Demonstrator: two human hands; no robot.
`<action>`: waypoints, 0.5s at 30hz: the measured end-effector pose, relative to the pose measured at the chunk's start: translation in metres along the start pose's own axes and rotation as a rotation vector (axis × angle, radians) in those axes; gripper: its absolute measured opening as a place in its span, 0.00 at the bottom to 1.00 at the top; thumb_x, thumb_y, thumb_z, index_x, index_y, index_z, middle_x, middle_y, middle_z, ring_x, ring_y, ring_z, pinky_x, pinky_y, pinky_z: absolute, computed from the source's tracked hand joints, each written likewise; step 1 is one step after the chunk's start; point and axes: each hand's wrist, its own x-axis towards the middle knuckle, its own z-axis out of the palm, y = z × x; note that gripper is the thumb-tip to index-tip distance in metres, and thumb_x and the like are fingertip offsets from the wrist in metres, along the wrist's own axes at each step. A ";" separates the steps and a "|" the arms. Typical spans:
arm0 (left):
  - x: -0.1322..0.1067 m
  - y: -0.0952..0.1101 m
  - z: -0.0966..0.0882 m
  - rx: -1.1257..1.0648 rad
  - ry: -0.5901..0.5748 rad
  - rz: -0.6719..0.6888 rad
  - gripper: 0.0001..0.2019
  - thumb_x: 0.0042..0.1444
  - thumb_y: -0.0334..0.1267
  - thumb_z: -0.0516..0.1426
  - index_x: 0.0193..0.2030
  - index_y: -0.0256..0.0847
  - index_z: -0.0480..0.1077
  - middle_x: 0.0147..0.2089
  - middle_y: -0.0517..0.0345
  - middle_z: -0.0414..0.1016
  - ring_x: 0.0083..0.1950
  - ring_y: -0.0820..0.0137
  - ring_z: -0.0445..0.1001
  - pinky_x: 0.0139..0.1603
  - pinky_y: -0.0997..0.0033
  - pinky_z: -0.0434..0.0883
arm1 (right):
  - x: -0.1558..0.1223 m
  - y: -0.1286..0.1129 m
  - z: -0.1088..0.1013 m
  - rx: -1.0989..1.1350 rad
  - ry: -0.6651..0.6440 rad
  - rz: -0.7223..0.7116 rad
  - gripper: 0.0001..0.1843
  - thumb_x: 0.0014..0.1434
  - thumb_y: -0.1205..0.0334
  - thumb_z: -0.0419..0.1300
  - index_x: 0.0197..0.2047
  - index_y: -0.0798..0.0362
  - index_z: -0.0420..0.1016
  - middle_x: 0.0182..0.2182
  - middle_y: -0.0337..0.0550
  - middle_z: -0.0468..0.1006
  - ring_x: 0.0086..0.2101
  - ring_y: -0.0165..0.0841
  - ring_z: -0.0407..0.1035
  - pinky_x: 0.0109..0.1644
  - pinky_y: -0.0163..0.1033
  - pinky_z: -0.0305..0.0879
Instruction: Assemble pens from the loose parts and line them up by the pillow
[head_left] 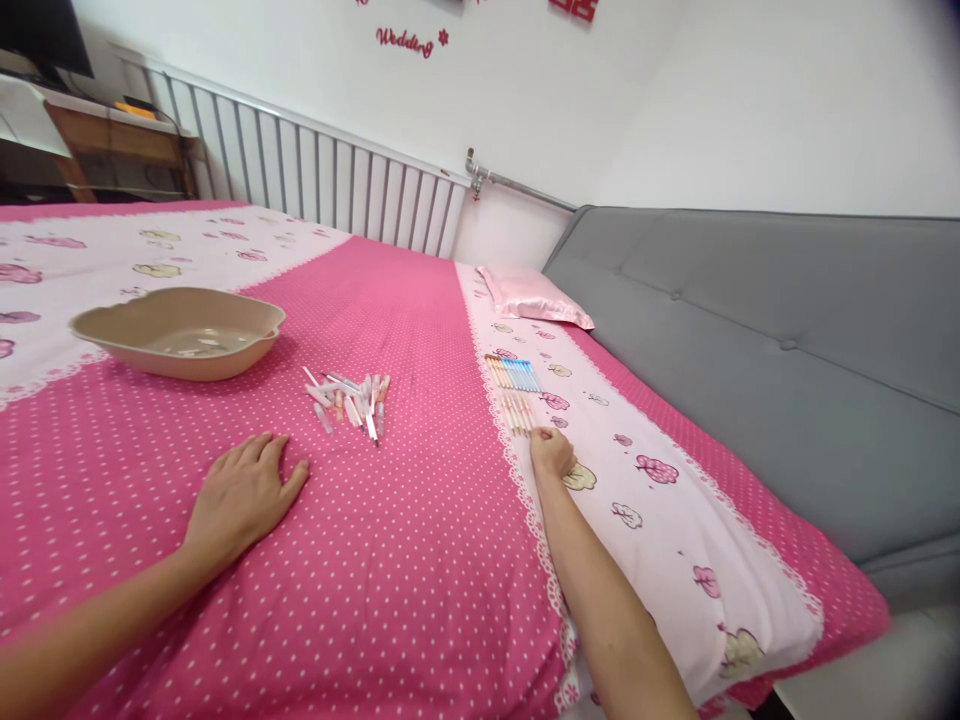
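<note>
My left hand [244, 487] lies flat on the pink dotted bedspread [420, 560], fingers stretched out and nothing in them. Ahead of it is a loose pile of slim pens [360, 400], white, pale pink and orange, pointing in different directions. At the near right end of a row of pale pens [516, 412], my right hand [553, 452] is closed, with its fingertips on the end of a pen; the curled fingers partly hide it. Just beyond, blue and orange pens [514, 373] lie side by side in another neat row.
A beige plastic basin [187, 345] stands on the bed at left. A pink satin pillow [532, 297] lies by the grey padded headboard [750, 330] at right. Behind the bed are a white radiator [300, 155] and a metal pipe [525, 190]. A wooden desk [120, 140] is far left.
</note>
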 end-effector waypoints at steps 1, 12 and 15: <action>0.000 0.000 0.000 -0.002 0.003 0.001 0.33 0.59 0.52 0.39 0.58 0.26 0.63 0.59 0.36 0.67 0.60 0.51 0.63 0.61 0.54 0.57 | 0.000 0.000 0.000 0.002 0.001 0.001 0.13 0.62 0.56 0.56 0.47 0.55 0.71 0.46 0.46 0.73 0.43 0.35 0.69 0.48 0.47 0.67; 0.000 0.000 -0.001 -0.019 0.002 0.002 0.33 0.59 0.52 0.40 0.57 0.25 0.64 0.58 0.35 0.67 0.59 0.50 0.64 0.60 0.53 0.58 | 0.002 0.002 0.003 -0.013 0.033 -0.014 0.13 0.62 0.55 0.56 0.45 0.55 0.72 0.43 0.45 0.73 0.41 0.35 0.69 0.47 0.47 0.67; 0.000 0.000 0.000 -0.015 -0.003 -0.002 0.33 0.59 0.52 0.40 0.58 0.25 0.64 0.58 0.35 0.67 0.60 0.50 0.63 0.60 0.53 0.58 | 0.000 0.001 0.003 -0.004 0.085 -0.059 0.12 0.60 0.56 0.58 0.42 0.55 0.73 0.40 0.44 0.74 0.42 0.37 0.68 0.48 0.48 0.63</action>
